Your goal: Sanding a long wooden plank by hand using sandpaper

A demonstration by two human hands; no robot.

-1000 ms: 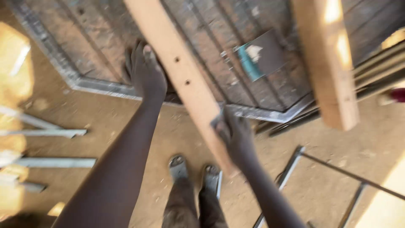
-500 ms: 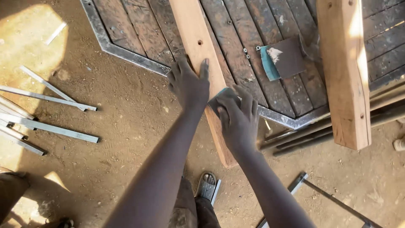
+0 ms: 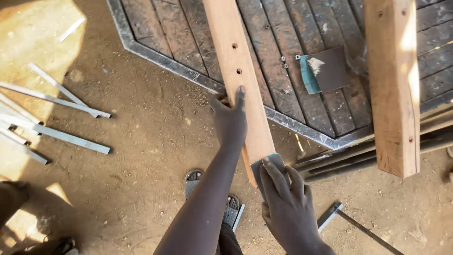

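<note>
A long light wooden plank point(image 3: 238, 71) with small drilled holes runs from the top centre down toward me. My left hand point(image 3: 230, 120) lies flat on its left edge, fingers spread, steadying it. My right hand point(image 3: 285, 208) presses a folded dark sheet of sandpaper point(image 3: 269, 166) with a teal backing against the plank's near end. The end of the plank is partly hidden under that hand and the paper.
A metal-framed platform of dark wooden slats point(image 3: 302, 71) lies beyond, with another sandpaper sheet point(image 3: 325, 70) on it. A thick wooden beam point(image 3: 391, 85) stands at right above metal bars point(image 3: 339, 158). Metal strips point(image 3: 56, 123) lie left on the dirt. My sandalled feet point(image 3: 212, 198) are below.
My right hand slid with the sandpaper down the plank to its near end. My left hand stayed on the plank's left side. The view shifted.
</note>
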